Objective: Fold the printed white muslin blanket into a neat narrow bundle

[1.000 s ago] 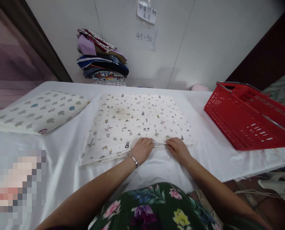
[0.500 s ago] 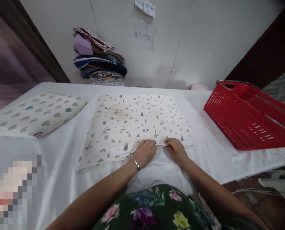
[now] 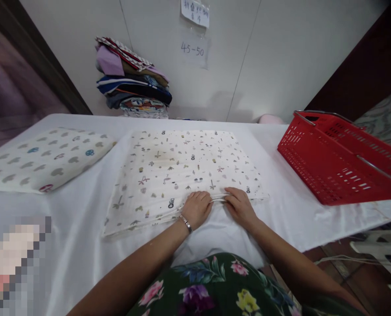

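Observation:
A folded white cloth (image 3: 182, 166) with small printed figures lies flat on the white-covered table. My left hand (image 3: 197, 208), with a silver bracelet at its wrist, is closed on the cloth's near edge. Just to its right, my right hand (image 3: 241, 206) grips the same edge, fingers on top and thumb hidden below. Between the two hands the edge layers are slightly raised and bunched.
Another folded cloth (image 3: 51, 153) with grey mushroom-like prints lies at the left. A stack of folded fabrics (image 3: 133, 83) stands at the back by the wall. The red basket (image 3: 330, 162) sits at the right.
The fingers of my right hand have spread a little further over the cloth's edge. My left hand still holds the edge, and the view has shifted slightly.

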Demonstrator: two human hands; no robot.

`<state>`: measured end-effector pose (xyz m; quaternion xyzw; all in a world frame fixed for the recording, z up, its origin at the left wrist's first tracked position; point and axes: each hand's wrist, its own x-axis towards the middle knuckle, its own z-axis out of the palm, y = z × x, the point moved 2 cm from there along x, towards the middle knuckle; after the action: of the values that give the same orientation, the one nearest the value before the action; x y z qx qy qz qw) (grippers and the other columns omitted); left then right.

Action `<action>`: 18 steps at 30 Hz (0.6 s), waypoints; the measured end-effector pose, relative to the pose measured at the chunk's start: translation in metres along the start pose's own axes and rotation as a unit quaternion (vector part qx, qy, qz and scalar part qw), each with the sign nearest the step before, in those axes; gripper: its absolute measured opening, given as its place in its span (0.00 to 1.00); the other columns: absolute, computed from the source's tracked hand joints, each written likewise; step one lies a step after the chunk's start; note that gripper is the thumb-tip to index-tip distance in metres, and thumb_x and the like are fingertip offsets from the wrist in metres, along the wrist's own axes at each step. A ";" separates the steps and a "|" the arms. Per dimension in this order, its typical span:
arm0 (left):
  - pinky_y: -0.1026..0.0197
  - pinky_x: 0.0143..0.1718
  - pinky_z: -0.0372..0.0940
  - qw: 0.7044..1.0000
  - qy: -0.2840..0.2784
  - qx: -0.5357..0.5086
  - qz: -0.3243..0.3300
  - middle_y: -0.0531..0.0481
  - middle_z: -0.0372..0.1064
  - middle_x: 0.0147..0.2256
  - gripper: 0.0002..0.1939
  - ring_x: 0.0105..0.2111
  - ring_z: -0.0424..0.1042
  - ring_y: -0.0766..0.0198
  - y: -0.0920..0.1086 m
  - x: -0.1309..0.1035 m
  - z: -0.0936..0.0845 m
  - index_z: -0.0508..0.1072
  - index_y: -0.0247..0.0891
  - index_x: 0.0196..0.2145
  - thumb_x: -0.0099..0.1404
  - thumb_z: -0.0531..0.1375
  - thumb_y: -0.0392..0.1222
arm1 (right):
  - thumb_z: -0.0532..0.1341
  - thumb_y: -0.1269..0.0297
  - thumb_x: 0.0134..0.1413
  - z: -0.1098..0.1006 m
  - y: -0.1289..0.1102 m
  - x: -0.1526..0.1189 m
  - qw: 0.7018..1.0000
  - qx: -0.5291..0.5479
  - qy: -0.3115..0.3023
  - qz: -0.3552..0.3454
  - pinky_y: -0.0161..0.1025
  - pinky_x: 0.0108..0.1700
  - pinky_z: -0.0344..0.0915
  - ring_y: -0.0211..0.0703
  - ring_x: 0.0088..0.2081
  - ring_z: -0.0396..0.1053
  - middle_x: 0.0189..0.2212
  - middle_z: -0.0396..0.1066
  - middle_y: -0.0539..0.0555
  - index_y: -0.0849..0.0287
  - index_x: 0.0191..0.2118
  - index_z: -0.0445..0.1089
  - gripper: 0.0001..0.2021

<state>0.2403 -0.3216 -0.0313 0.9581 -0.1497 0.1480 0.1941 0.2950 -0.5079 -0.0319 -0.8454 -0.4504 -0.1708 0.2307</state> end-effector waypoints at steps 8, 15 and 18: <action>0.53 0.41 0.58 0.998 -0.002 0.039 0.043 0.46 0.68 0.37 0.08 0.40 0.64 0.59 0.005 -0.003 0.000 0.69 0.38 0.35 0.66 0.50 0.38 | 0.56 0.70 0.58 -0.006 -0.002 -0.004 0.998 -0.051 0.027 0.001 0.49 0.49 0.59 0.51 0.51 0.60 0.49 0.66 0.58 0.56 0.37 0.69 0.05; 0.54 0.41 0.58 0.995 -0.003 0.080 0.059 0.47 0.68 0.37 0.06 0.39 0.63 0.58 0.008 -0.005 -0.002 0.69 0.38 0.34 0.65 0.52 0.36 | 0.55 0.70 0.59 -0.008 -0.005 -0.005 0.998 -0.065 -0.003 -0.021 0.44 0.42 0.60 0.45 0.41 0.64 0.38 0.71 0.54 0.56 0.37 0.71 0.07; 0.54 0.42 0.58 0.994 0.018 0.086 0.068 0.48 0.68 0.40 0.05 0.40 0.63 0.59 0.008 -0.006 -0.001 0.69 0.38 0.33 0.64 0.53 0.36 | 0.54 0.71 0.60 -0.008 -0.004 -0.005 0.998 -0.059 0.001 -0.031 0.43 0.40 0.62 0.44 0.39 0.65 0.38 0.71 0.56 0.57 0.38 0.71 0.08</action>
<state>0.2316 -0.3270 -0.0304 0.9561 -0.1973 0.1907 0.1030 0.2885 -0.5132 -0.0269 -0.8428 -0.4656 -0.2049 0.1758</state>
